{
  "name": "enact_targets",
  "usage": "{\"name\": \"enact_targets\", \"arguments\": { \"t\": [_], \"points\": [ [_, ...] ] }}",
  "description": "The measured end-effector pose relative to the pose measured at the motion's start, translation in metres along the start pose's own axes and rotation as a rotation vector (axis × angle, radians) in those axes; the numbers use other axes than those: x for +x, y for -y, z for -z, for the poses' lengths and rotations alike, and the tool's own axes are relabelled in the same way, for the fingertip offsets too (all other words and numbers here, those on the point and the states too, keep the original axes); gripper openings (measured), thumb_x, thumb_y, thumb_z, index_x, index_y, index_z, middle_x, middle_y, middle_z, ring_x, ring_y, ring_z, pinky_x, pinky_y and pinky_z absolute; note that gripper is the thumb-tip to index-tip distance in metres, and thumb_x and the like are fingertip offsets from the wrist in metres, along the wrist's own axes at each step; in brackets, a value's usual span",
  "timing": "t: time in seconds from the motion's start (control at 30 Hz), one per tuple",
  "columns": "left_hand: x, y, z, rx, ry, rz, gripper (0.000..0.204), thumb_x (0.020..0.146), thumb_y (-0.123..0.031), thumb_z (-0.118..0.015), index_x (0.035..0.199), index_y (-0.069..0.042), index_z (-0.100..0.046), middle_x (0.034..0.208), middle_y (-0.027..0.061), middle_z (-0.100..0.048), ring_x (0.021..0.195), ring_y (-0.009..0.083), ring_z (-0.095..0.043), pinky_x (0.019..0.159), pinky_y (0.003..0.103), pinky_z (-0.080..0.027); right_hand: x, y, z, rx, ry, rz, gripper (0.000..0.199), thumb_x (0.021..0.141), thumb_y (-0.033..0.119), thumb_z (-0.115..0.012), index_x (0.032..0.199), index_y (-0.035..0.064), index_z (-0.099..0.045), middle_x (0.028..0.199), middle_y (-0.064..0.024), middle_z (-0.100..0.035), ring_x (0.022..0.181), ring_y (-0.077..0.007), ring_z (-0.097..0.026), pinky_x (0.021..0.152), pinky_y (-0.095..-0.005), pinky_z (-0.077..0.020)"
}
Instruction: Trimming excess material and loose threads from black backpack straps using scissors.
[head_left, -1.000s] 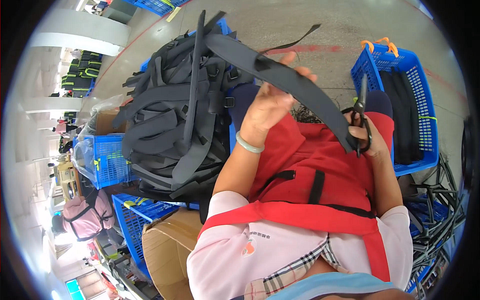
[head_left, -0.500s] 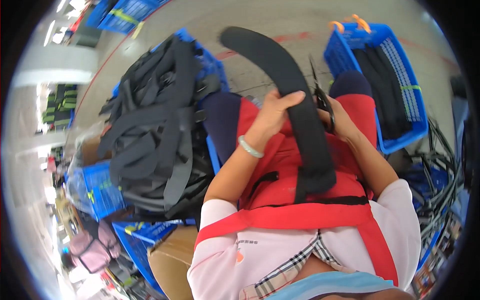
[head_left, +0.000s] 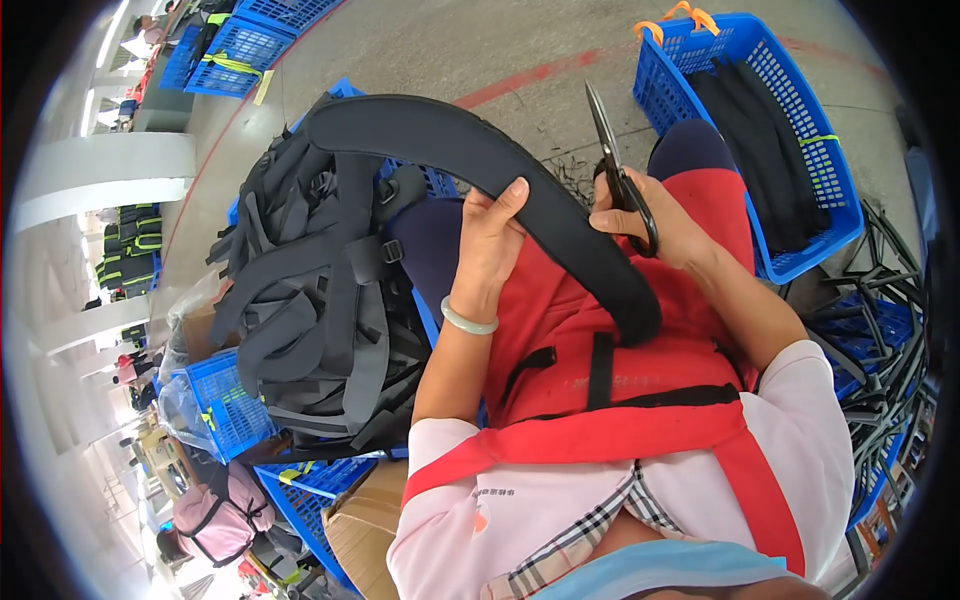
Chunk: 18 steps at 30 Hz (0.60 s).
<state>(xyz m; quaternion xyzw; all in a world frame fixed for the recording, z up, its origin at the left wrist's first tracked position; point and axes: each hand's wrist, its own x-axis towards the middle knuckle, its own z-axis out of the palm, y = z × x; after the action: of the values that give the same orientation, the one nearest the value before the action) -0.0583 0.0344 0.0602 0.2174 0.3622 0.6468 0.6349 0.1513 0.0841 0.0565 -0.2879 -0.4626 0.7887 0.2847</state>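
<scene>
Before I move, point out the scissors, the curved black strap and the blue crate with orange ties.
Scissors [head_left: 613, 168]: head view, near the pivot.
Curved black strap [head_left: 480, 150]: head view, middle of its broad face.
Blue crate with orange ties [head_left: 812, 255]: head view, its near end wall.

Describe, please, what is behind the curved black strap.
Behind the upper end of the curved black strap, held by the left hand, shows a pile of dark straps; behind its lower end, the red apron. What the strap directly covers there cannot be seen.
</scene>
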Motion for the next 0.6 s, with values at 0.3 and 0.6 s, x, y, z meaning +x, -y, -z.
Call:
{"name": "enact_targets", "arguments": {
  "t": [0.3,0.6],
  "points": [
    [0.011,-0.017,0.011,-0.009,0.046,-0.103,0.017,0.089,-0.009,-0.064,0.107,-0.007,-0.062,0.105,0.0051,-0.066,0.097,0.0181,-0.064,0.087,0.034,-0.052,0.0,0.007,-0.003,-0.305,0.0,0.083,0.026,0.081,0.015,-0.076,0.092,0.0068,-0.053,0.077,0.0029,-0.052,0.069,-0.0057,-0.049,0.061,-0.0212,-0.0386],
    [-0.017,0.014,-0.002,0.275,0.023,-0.094,0.022,0.08,0.003,-0.071,0.101,-0.001,-0.066,0.096,0.0027,-0.067,0.086,0.0114,-0.062,0.079,0.026,-0.049,0.019,-0.007,-0.02,-0.19,-0.09,0.199,0.024,0.081,0.013,-0.076,0.088,0.0065,-0.054,0.074,0.0069,-0.047,0.069,-0.0025,-0.043,0.061,-0.0195,-0.0344]
  ]
}}
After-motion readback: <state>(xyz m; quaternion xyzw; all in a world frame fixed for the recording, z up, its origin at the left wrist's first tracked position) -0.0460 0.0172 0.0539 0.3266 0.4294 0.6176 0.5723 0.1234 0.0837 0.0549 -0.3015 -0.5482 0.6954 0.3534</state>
